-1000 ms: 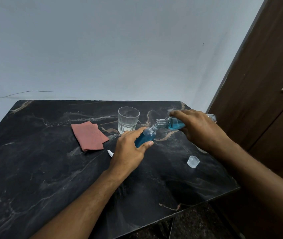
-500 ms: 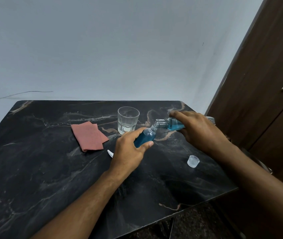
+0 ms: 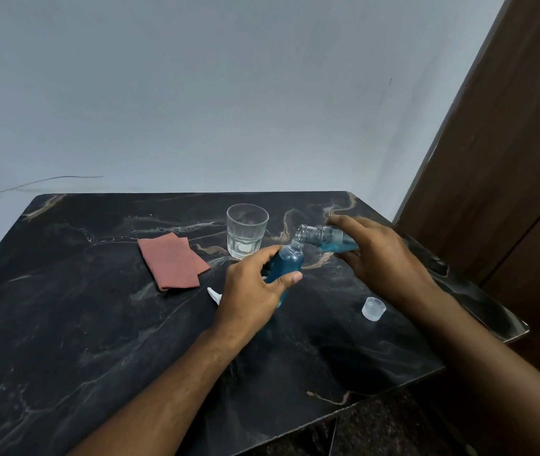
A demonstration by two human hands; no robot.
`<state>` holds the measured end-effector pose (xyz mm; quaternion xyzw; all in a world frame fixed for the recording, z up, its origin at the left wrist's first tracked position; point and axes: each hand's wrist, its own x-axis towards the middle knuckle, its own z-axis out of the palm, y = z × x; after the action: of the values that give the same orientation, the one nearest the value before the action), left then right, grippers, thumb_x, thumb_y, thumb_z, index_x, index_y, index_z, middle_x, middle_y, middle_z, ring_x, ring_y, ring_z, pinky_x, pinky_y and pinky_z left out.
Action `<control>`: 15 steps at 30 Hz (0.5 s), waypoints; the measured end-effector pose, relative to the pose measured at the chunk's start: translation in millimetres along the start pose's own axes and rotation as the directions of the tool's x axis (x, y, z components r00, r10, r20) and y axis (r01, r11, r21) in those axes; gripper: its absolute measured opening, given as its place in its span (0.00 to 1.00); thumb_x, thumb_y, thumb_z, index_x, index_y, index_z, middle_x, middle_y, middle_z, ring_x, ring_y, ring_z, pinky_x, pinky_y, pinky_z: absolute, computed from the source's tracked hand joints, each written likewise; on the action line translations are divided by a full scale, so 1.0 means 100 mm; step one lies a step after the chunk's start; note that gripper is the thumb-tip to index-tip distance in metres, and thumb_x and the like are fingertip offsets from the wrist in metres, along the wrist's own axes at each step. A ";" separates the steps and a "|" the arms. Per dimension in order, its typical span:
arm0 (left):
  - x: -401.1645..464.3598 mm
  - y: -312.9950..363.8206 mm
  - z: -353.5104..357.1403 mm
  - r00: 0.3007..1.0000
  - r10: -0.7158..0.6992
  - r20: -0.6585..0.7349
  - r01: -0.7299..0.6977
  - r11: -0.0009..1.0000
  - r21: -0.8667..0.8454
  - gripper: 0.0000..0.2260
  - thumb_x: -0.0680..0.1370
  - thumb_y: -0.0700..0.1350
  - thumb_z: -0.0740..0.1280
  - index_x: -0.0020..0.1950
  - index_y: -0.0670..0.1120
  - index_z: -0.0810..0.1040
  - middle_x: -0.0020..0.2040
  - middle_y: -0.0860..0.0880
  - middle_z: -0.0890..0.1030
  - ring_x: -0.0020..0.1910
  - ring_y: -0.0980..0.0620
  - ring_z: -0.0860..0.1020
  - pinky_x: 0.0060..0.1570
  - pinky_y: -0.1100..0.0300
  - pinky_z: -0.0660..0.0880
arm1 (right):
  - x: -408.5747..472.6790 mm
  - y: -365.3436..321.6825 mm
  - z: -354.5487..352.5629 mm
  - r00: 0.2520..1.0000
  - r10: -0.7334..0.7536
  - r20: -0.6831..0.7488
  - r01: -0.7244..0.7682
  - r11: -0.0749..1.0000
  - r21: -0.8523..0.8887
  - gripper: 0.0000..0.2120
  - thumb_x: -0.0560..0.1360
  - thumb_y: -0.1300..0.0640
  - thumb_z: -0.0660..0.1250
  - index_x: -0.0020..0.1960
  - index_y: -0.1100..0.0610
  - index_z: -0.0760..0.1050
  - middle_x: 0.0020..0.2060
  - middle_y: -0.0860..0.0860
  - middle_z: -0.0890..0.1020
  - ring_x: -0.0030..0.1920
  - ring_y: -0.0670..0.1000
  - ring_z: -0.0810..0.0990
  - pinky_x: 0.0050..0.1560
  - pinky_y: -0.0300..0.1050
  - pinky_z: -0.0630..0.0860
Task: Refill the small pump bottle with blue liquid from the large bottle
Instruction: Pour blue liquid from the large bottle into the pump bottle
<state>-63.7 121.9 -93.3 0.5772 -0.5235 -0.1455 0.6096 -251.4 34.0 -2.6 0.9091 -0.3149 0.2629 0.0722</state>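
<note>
My left hand (image 3: pixel 252 287) grips the small clear bottle (image 3: pixel 286 263), which leans to the right and is mostly full of blue liquid. My right hand (image 3: pixel 380 258) holds the large bottle (image 3: pixel 327 240) tipped almost level, its open mouth resting over the small bottle's neck. Blue liquid lies along the lower side of the large bottle. A white pump head (image 3: pixel 214 295) peeks out on the table behind my left hand, mostly hidden. A clear cap (image 3: pixel 373 308) stands on the table near my right wrist.
An empty drinking glass (image 3: pixel 246 230) stands just behind the bottles. A folded pink cloth (image 3: pixel 171 261) lies to its left. The black marble table (image 3: pixel 64 324) ends close at the right, beside a brown wooden door (image 3: pixel 508 159).
Both bottles have held nearly the same pose. The small bottle has tilted slightly more upright and the large bottle's mouth sits a little higher over it.
</note>
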 end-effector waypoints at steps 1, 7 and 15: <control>0.00 0.00 0.00 1.000 -0.004 0.000 0.004 1.000 -0.005 0.19 0.71 0.49 0.79 0.61 0.55 0.82 0.50 0.63 0.84 0.51 0.64 0.81 0.50 0.70 0.77 | 0.00 0.00 0.02 1.000 0.021 -0.022 -0.020 0.999 0.037 0.26 0.73 0.61 0.77 0.69 0.53 0.74 0.60 0.53 0.80 0.57 0.55 0.81 0.54 0.52 0.80; 0.00 -0.01 0.03 0.999 -0.051 -0.002 0.051 0.996 -0.067 0.20 0.70 0.48 0.80 0.61 0.52 0.82 0.52 0.57 0.85 0.51 0.57 0.84 0.54 0.54 0.82 | -0.01 -0.04 0.09 0.952 0.237 -0.195 -0.150 0.913 0.378 0.28 0.67 0.60 0.81 0.65 0.53 0.77 0.57 0.46 0.81 0.54 0.39 0.76 0.54 0.25 0.73; 0.01 -0.03 0.01 0.993 -0.118 0.007 0.118 0.989 -0.092 0.17 0.71 0.47 0.80 0.58 0.55 0.82 0.52 0.57 0.86 0.51 0.59 0.84 0.53 0.56 0.82 | -0.05 0.00 0.27 0.862 0.505 0.050 -0.238 0.315 0.919 0.27 0.61 0.63 0.79 0.58 0.57 0.77 0.46 0.52 0.88 0.48 0.49 0.87 0.46 0.43 0.84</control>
<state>-62.8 120.2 -95.7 0.5782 -0.4816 -0.2059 0.6256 -243.0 27.9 -28.4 0.6615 -0.3127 0.5097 -0.4526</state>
